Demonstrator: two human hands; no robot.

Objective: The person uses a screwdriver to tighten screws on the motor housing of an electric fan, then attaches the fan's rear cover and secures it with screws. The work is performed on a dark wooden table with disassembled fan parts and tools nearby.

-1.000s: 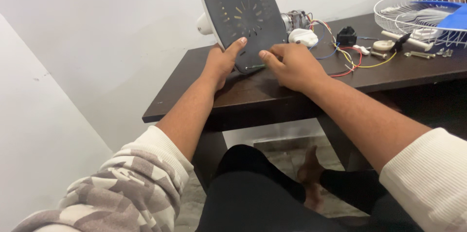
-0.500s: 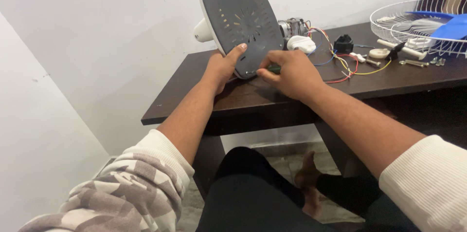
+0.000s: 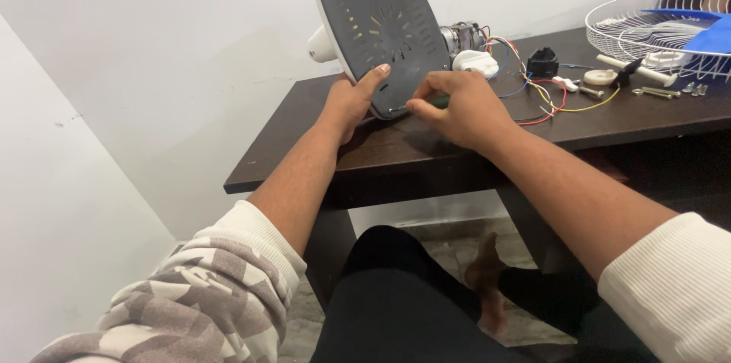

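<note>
White wall, dark wooden counter. The left hand grips the tilted grey fan base at its lower edge; the right hand clutches a screwdriver there. The tip could slip and gouge the plastic.

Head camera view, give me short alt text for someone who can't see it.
A person's left hand steadies a tilted dark grey slotted base plate on a dark wooden table while the right hand holds a screwdriver to its lower edge. Coloured wires lie beside it.

My left hand steadies the dark slotted fan base tilted on the brown table, while my right hand presses a green-handled screwdriver against its lower edge.
</note>
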